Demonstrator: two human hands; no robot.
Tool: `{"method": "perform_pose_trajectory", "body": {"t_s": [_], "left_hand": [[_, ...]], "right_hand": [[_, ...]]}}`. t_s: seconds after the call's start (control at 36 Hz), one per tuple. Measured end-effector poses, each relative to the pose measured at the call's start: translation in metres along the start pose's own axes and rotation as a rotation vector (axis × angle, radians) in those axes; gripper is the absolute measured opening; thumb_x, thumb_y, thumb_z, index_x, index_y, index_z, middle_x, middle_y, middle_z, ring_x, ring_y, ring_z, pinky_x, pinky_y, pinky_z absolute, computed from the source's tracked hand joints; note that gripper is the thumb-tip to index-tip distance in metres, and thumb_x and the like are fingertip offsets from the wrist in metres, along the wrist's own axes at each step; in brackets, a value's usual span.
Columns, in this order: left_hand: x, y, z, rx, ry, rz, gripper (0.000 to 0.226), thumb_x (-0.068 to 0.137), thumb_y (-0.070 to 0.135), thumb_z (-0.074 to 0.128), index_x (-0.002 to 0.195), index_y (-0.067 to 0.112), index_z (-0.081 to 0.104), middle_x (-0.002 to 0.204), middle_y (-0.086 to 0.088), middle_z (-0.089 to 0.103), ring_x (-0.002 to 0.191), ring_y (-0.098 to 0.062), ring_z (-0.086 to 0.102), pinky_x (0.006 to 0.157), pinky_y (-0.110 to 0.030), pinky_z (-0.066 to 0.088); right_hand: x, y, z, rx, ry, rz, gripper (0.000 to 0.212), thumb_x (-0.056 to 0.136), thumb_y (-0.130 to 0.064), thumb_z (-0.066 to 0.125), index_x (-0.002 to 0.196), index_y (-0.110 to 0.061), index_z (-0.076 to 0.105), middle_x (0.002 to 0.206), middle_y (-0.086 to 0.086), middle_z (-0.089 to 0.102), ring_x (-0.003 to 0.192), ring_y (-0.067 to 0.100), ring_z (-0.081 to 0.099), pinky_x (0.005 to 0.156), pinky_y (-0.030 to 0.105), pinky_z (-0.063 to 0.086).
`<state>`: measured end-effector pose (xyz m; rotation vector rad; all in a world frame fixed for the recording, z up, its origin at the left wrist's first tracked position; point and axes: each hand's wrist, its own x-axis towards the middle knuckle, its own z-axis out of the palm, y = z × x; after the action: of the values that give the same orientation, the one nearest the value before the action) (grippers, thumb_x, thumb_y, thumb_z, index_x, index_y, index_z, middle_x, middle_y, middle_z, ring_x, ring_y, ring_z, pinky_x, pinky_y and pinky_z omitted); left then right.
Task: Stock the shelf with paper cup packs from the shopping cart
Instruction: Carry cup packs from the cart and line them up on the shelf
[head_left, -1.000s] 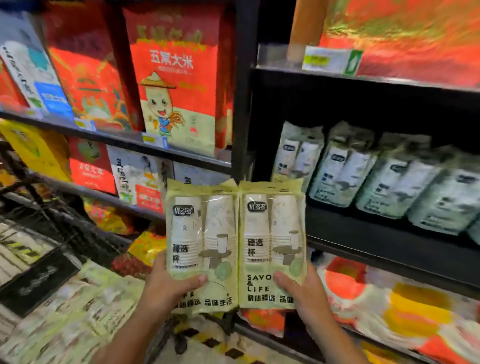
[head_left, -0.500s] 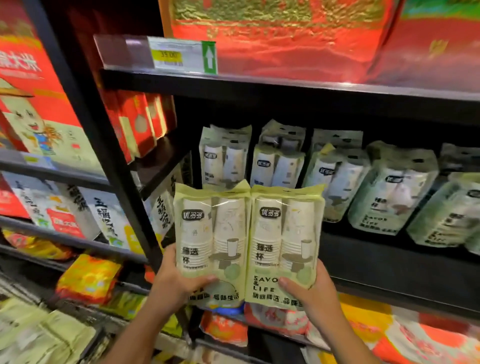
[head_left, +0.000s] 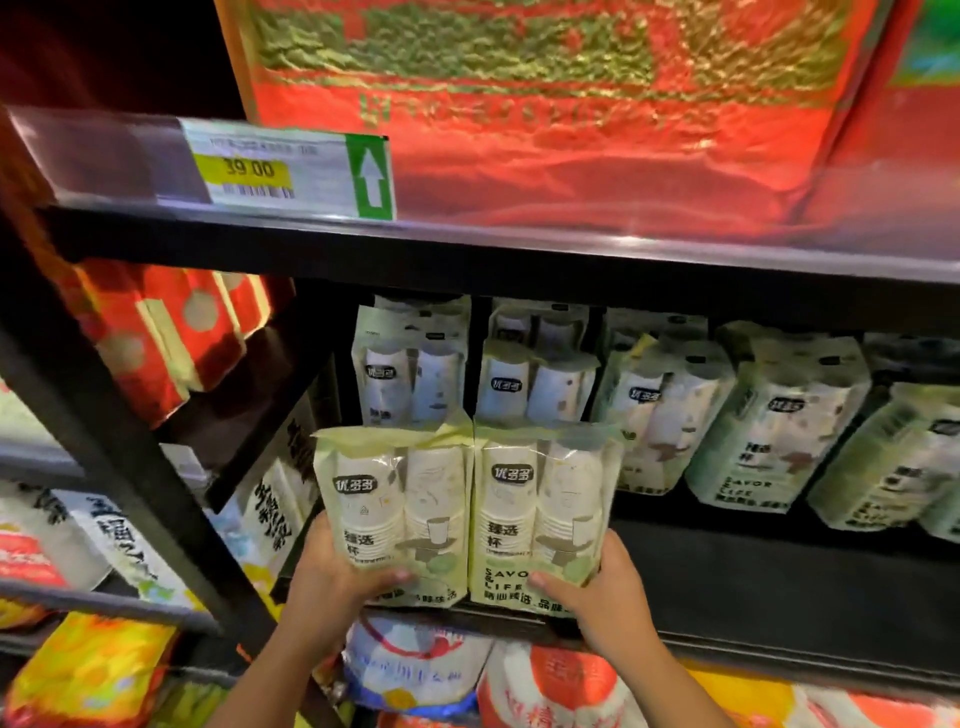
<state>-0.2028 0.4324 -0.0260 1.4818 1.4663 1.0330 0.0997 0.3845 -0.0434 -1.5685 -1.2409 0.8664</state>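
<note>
Nearer the shelf (head_left: 779, 582) than before, our left hand (head_left: 332, 587) grips the left pack (head_left: 395, 509), our right hand (head_left: 605, 597) the right pack (head_left: 540, 514), ready for placing.

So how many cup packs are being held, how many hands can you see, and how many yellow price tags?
Held cup packs: 2, the left pack and the right pack
Hands: 2, the left hand and the right hand
Yellow price tags: 1, the price tag on the shelf edge above
Total: 5
</note>
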Motion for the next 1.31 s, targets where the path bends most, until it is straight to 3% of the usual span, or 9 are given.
{"method": "perform_pose_trajectory", "body": {"t_s": [0.08, 0.17, 0.28, 0.36, 0.47, 0.53, 0.81, 1.06, 1.31], "left_hand": [[0.014, -0.013, -0.001, -0.079, -0.021, -0.170, 0.079, 0.060, 0.023, 0.097, 0.123, 0.017, 0.049, 0.107, 0.005, 0.071, 0.094, -0.011, 0.067, 0.079, -0.027, 0.053], [0.033, -0.030, -0.001, -0.149, -0.153, -0.320, 0.080, 0.046, 0.038, 0.099, 0.112, 0.005, 0.068, 0.094, -0.003, 0.078, 0.087, -0.019, 0.075, 0.082, -0.034, 0.060], [0.055, -0.024, 0.003, -0.109, -0.037, -0.166, 0.063, 0.061, 0.010, 0.095, 0.114, 0.006, 0.061, 0.093, 0.006, 0.072, 0.083, -0.006, 0.070, 0.064, -0.002, 0.045], [0.069, -0.020, 0.002, -0.177, -0.031, -0.085, 0.060, 0.069, -0.007, 0.086, 0.118, 0.007, 0.053, 0.094, 0.002, 0.068, 0.074, 0.000, 0.068, 0.061, -0.006, 0.048], [0.083, -0.038, -0.005, -0.213, -0.043, -0.003, 0.071, 0.066, 0.008, 0.090, 0.126, 0.014, 0.052, 0.116, -0.013, 0.072, 0.102, -0.026, 0.071, 0.073, -0.035, 0.059], [0.088, -0.041, -0.003, -0.230, -0.011, 0.013, 0.058, 0.074, -0.009, 0.082, 0.117, 0.019, 0.054, 0.108, 0.000, 0.076, 0.096, -0.013, 0.073, 0.075, -0.026, 0.059], [0.093, -0.035, 0.008, -0.246, 0.029, 0.003, 0.058, 0.081, -0.012, 0.073, 0.127, 0.012, 0.048, 0.111, 0.005, 0.068, 0.089, 0.008, 0.068, 0.072, -0.012, 0.054], [0.101, -0.038, 0.008, -0.228, 0.028, -0.007, 0.073, 0.079, 0.000, 0.080, 0.138, 0.024, 0.045, 0.124, -0.001, 0.068, 0.114, -0.015, 0.066, 0.098, -0.037, 0.051], [0.093, -0.034, 0.007, -0.210, 0.021, -0.008, 0.074, 0.079, 0.001, 0.081, 0.138, 0.025, 0.044, 0.119, 0.007, 0.069, 0.109, -0.004, 0.067, 0.096, -0.034, 0.051]], "right_hand": [[0.011, 0.007, 0.011, -0.035, 0.010, 0.022, 0.074, 0.058, -0.036, 0.096, 0.122, -0.039, 0.058, 0.119, -0.015, 0.068, 0.109, 0.003, 0.065, 0.092, 0.034, 0.054], [0.024, 0.007, 0.021, -0.081, 0.056, 0.013, 0.066, 0.064, -0.026, 0.095, 0.115, -0.041, 0.057, 0.108, -0.021, 0.070, 0.100, -0.007, 0.064, 0.084, 0.018, 0.052], [0.041, 0.004, 0.027, -0.119, 0.102, 0.024, 0.061, 0.069, -0.026, 0.093, 0.114, -0.042, 0.055, 0.110, -0.019, 0.070, 0.098, -0.007, 0.065, 0.079, 0.015, 0.050], [0.049, 0.008, 0.026, -0.136, 0.122, 0.033, 0.059, 0.070, -0.031, 0.091, 0.116, -0.041, 0.056, 0.112, -0.018, 0.070, 0.100, -0.005, 0.066, 0.082, 0.022, 0.051], [0.056, 0.012, 0.028, -0.151, 0.166, 0.050, 0.051, 0.073, -0.023, 0.090, 0.108, -0.038, 0.057, 0.110, -0.015, 0.070, 0.096, -0.011, 0.064, 0.074, 0.008, 0.048], [0.059, 0.014, 0.029, -0.143, 0.187, 0.065, 0.050, 0.072, -0.020, 0.090, 0.106, -0.036, 0.057, 0.108, -0.014, 0.070, 0.093, -0.012, 0.064, 0.072, 0.005, 0.047], [0.066, 0.011, 0.035, -0.089, 0.229, 0.134, 0.054, 0.075, -0.023, 0.088, 0.111, -0.013, 0.049, 0.101, -0.011, 0.062, 0.093, 0.001, 0.061, 0.069, 0.019, 0.046], [0.073, 0.004, 0.035, -0.118, 0.183, 0.074, 0.034, 0.075, -0.020, 0.088, 0.104, -0.024, 0.070, 0.097, -0.013, 0.074, 0.086, -0.004, 0.070, 0.075, 0.016, 0.052], [0.070, 0.003, 0.031, -0.152, 0.172, 0.148, 0.045, 0.071, -0.030, 0.090, 0.105, -0.025, 0.060, 0.100, -0.009, 0.070, 0.091, 0.002, 0.067, 0.076, 0.021, 0.053]]}}
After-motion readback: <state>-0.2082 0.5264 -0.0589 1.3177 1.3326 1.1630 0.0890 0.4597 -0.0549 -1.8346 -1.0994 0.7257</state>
